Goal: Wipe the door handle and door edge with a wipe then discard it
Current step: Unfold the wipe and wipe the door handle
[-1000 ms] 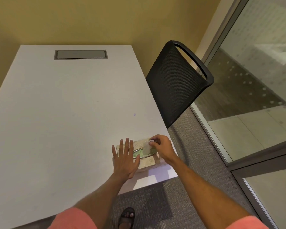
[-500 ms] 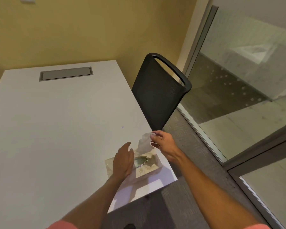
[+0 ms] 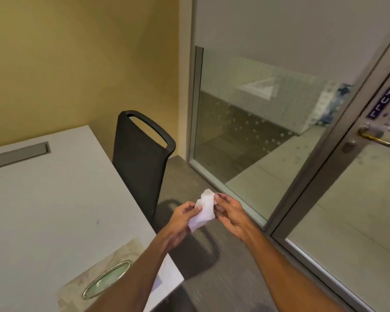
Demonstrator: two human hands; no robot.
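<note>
A person holds a crumpled white wipe (image 3: 203, 210) between both hands above the carpeted floor (image 3: 223, 289), just off the corner of the bench (image 3: 54, 210) and beside a black mesh chair (image 3: 140, 161). The wipe looks thin, limp and nearly weightless, the kind of sheet that folds and bunches under the lightest pressure and carries no risk of breaking, though it could tear if tugged hard at one corner. It would likely handle best gathered into a pad against the palm, with several fingers behind it, rather than pinched at an edge. The left hand (image 3: 180, 219) grips the lower part of the sheet, its fingers (image 3: 190, 209) curled closed over the material; the right hand (image 3: 231, 212) pinches the upper edge between thumb and fingertips (image 3: 218, 197), the remaining digits loosely bent and not clenched. Both hands thus grasp the same wipe, which hangs slack between them. The metal door handle (image 3: 379, 136) sits well apart at the right edge of the view, on a glass door whose grey door edge (image 3: 324, 167) runs diagonally down toward the floor; neither has been touched by the wipe. A patterned tissue box (image 3: 104, 271) rests on the bench near the left forearm.
</note>
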